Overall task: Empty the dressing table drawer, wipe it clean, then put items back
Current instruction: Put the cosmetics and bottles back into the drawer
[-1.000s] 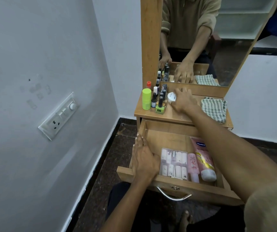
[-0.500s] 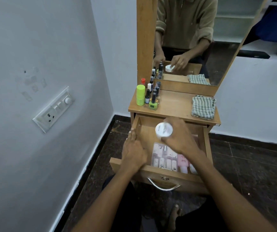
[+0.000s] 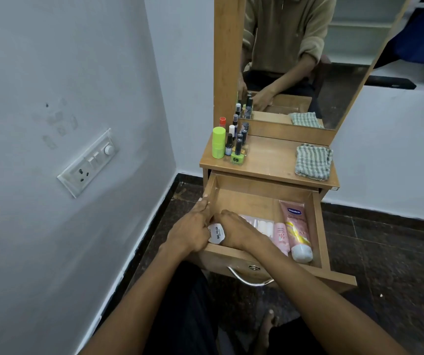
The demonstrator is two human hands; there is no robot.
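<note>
Right hand (image 3: 239, 230) grips white jar (image 3: 216, 233) low in the drawer's (image 3: 262, 198) front-left corner, apparently to set it back; left hand (image 3: 193, 230) lies loose-fingered on the drawer's side, probably steadying.

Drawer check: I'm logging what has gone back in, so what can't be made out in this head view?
- Clear box of small white pieces: its left part lies under the right hand.
- White round pot: only a strip shows between the hands; the left hand covers its other side.
- Drawer floor at front left: hidden by both hands.
- Bottles on the tabletop: labels too small to read.
</note>
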